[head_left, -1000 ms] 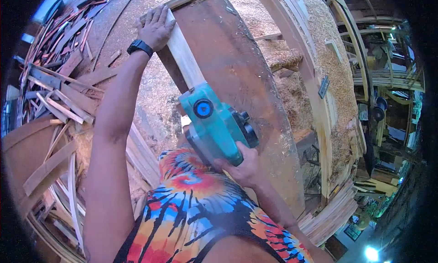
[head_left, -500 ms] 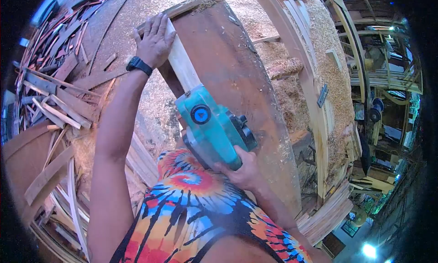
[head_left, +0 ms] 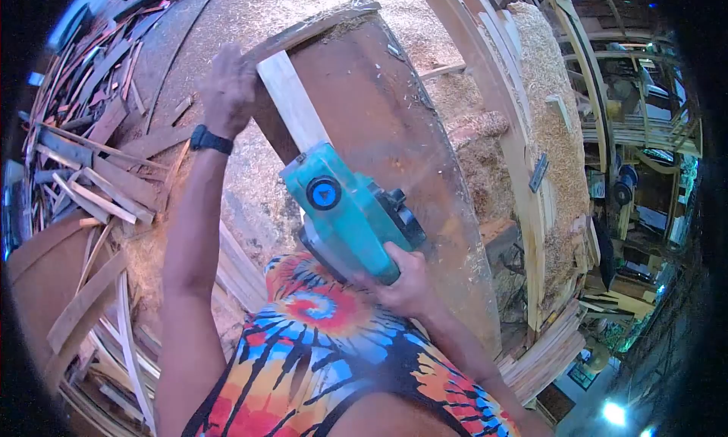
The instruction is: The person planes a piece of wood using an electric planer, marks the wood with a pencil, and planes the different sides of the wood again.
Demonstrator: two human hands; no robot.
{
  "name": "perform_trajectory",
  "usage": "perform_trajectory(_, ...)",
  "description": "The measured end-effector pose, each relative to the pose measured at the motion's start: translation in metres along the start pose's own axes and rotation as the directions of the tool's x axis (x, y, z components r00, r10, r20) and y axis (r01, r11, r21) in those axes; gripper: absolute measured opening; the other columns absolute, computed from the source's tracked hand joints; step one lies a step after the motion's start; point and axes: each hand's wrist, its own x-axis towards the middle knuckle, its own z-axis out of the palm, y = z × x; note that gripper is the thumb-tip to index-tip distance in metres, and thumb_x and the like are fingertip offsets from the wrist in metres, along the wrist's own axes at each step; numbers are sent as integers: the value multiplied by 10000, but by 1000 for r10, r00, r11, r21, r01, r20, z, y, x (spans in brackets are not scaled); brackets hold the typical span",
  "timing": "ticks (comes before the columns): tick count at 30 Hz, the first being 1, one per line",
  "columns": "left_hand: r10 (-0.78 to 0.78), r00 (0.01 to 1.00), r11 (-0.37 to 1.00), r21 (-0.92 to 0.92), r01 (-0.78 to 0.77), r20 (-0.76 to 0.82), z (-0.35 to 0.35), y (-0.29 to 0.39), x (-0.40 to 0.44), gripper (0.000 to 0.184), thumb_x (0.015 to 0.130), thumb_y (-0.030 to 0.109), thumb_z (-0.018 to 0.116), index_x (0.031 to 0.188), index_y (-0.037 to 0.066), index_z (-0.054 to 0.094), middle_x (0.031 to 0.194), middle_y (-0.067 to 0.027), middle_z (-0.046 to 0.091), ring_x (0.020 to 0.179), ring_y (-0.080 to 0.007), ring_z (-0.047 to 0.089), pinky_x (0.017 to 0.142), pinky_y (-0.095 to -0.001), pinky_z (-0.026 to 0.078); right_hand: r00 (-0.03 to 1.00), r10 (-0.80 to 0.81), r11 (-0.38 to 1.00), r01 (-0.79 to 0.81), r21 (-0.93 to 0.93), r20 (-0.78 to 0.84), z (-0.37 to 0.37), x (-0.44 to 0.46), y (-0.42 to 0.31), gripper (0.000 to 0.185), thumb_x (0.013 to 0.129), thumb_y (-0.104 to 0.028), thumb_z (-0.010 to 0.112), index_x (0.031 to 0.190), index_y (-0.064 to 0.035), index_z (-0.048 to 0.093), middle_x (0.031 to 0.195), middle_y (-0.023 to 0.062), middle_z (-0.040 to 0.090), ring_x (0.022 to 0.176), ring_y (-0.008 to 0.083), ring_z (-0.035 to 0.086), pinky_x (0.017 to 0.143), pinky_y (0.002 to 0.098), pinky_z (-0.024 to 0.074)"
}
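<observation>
My right hand [head_left: 406,280] is wrapped round the rear handle of a teal electric hand planer [head_left: 345,209]. The planer rests on a pale wooden board [head_left: 292,100], covering its near end. Lying along the left side of a brown bench top [head_left: 364,96], the board leaves its far end bare. Just left of that end is my left hand [head_left: 227,92], off the board and smeared by motion, so its fingers cannot be made out. A dark watch sits on the left wrist.
A wooden strip [head_left: 318,24] crosses the bench's far edge. Long planks [head_left: 493,81] stand to the right, amid heaped shavings [head_left: 546,65]. Scrap wood [head_left: 83,119] is piled on the left, with more offcuts [head_left: 106,198] nearer me.
My left hand has lifted off the board's far end and moved left. The planer and my right hand have shifted only slightly to the left in view.
</observation>
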Motion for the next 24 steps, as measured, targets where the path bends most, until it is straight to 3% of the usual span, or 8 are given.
perform_trajectory(4,-208,978,954,-221,201,-7,6,-66,-1,590,1043,502,345,1421,91,536,1473,-136,515,1404,-325,422,1145,-593,242,1000,9,999,-8,41,-13,1,16,-11,388,803,-362,804,865,-33,607,763,228,658,765,428,679,642,478,528)
perform_trajectory(6,-370,901,726,-535,433,227,5,-79,2,625,1047,516,336,1374,37,570,1382,-149,589,1348,-294,486,1142,-505,295,999,-45,999,45,18,-29,-1,27,-18,323,800,-288,813,877,-34,629,758,184,676,714,349,702,621,421,531)
perform_trajectory(8,-506,751,416,-643,643,424,4,-71,-4,685,1051,536,336,1281,-43,622,1259,-156,665,1211,-227,592,1118,-369,366,997,-73,997,73,2,-38,-3,38,-24,291,798,-247,817,875,-33,636,754,165,684,692,318,713,609,394,533)
perform_trajectory(13,-562,634,-10,-771,637,531,5,-72,-5,671,1052,539,333,1240,-24,645,1213,-154,687,1133,-229,633,1090,-367,403,996,-85,995,86,50,-26,-6,64,-38,301,790,-241,822,877,-23,634,761,184,682,718,339,716,615,399,536)
perform_trajectory(15,-583,566,-146,-761,632,583,3,-72,-6,680,1048,547,335,1241,-32,634,1192,-161,693,1123,-238,639,1092,-373,402,998,-54,995,55,83,-13,-8,73,-46,303,792,-245,803,892,-26,620,771,221,667,764,408,686,646,456,531)
perform_trajectory(18,-525,530,-186,-697,692,666,-3,-69,-8,699,1039,571,329,1232,-34,620,1163,-176,698,1105,-251,651,1072,-375,414,998,-57,993,57,108,-3,-11,88,-58,303,799,-251,785,907,-28,611,770,241,656,783,442,671,664,485,529)
perform_trajectory(21,-555,519,-168,-699,695,649,4,-63,-10,623,1045,565,299,1413,98,482,1259,-87,667,1092,-262,631,972,-457,480,998,-50,994,47,99,23,-14,103,-66,304,806,-259,774,914,-27,610,763,246,651,777,441,671,665,487,528)
perform_trajectory(24,-526,439,-262,-629,732,729,20,-76,-19,760,1021,626,297,1195,-39,621,1106,-162,708,1068,-242,644,995,-354,437,998,-51,991,47,123,33,-13,120,-76,317,805,-276,772,917,-27,611,766,250,653,776,445,669,670,495,528)
